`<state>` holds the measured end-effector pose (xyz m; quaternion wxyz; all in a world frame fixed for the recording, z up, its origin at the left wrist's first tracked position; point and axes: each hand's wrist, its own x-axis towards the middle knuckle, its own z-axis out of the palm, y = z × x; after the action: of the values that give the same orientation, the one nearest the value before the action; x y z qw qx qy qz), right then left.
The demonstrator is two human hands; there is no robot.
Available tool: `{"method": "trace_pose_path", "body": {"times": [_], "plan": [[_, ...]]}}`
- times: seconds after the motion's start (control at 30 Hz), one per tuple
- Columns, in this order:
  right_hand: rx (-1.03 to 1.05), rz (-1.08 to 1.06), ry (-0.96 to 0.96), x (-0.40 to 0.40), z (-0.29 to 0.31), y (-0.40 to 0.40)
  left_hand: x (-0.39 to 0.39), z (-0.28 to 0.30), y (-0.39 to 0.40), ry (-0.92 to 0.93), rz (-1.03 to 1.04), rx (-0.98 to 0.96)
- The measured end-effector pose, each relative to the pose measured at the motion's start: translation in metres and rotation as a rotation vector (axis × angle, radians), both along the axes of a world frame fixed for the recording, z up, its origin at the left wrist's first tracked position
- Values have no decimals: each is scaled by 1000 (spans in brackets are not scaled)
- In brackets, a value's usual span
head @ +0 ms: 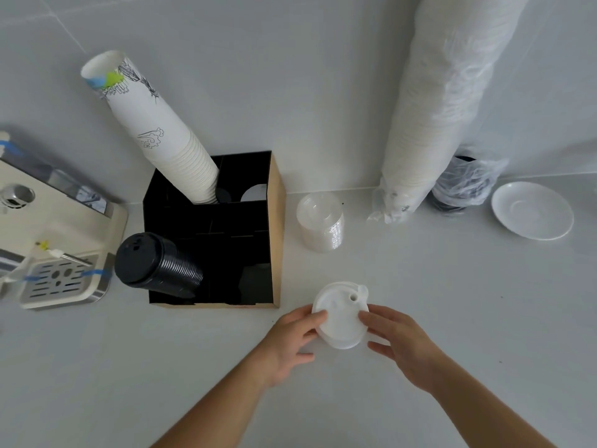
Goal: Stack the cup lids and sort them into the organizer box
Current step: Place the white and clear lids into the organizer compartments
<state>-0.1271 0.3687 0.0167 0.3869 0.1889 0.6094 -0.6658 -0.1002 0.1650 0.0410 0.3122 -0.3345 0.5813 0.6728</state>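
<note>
Below centre of the frame, left hand (290, 342) and right hand (399, 342) pinch opposite rims of a short stack of white lids (339, 316), likely light, thin and slippery, beside the organizer box (276, 234).

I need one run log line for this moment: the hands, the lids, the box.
left hand grip: white lids | right hand grip: white lids | black lids: in box
</note>
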Motion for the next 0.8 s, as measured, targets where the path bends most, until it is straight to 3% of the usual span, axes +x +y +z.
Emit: {"method": "trace_pose_path", "body": {"times": [0.33, 0.8], "plan": [[-63, 83, 79, -9, 25, 0, 9, 6, 9, 117, 49, 94], [-52, 149, 282, -53, 70, -42, -5, 48, -8, 460, 228, -17]]}}
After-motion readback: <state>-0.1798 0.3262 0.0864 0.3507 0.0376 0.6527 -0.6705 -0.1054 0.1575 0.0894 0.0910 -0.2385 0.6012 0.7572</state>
